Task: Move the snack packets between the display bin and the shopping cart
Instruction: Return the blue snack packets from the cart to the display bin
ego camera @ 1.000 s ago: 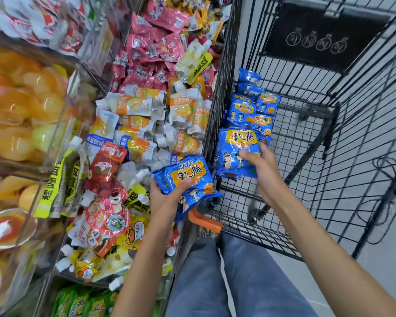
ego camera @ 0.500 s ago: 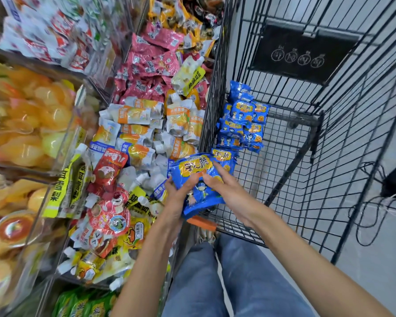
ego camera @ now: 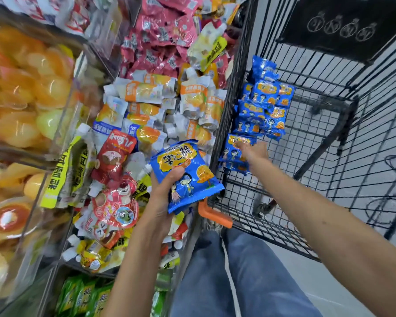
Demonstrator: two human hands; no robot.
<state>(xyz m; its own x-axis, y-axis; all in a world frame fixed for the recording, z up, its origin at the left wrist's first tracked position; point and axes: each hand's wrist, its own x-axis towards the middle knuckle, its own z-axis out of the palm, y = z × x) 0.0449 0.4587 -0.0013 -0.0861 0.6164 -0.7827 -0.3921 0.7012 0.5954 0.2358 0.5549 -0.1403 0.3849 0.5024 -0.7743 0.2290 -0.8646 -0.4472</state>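
The shopping cart stands right of the display bin, blue packets piled inside against its bin-side wall. Half a second ago both hands met on one bundle; now my right hand has taken a packet into the cart, so another transfer is nearly done. Blur hides whether those fingers still pinch it. My left hand grips the next packet over the bin's edge, face up, long axis pointing away, title end farthest.

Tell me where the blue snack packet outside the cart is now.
Head view, centre: the blue snack packet is held in the left hand, over the display pouches, just left of the wire wall of the shopping cart.
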